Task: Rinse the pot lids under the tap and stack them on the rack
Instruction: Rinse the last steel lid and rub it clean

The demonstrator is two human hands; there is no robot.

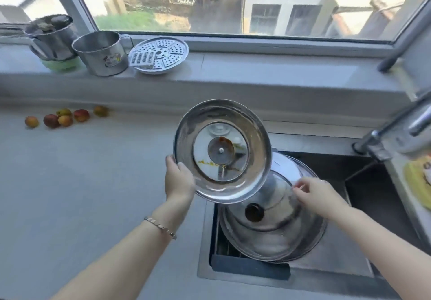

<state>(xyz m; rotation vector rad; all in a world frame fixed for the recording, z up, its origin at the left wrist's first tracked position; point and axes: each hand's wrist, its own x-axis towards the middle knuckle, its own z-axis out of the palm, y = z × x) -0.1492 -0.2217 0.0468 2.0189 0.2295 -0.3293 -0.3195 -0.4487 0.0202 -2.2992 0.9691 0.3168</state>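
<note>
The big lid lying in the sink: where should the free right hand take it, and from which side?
Probably by the dark knob, from above. The big lid lies dome-up and tilted, so the knob is exposed, while its far rim sits under the raised lid. The right hand hovers over it.

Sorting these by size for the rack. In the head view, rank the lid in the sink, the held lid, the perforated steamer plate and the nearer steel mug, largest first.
1. Lid in the sink, largest.
2. Held lid, gripped by the left hand.
3. Perforated steamer plate.
4. Steel mug.
The plate and mug sit farther away, so their rank is unsure.
</note>
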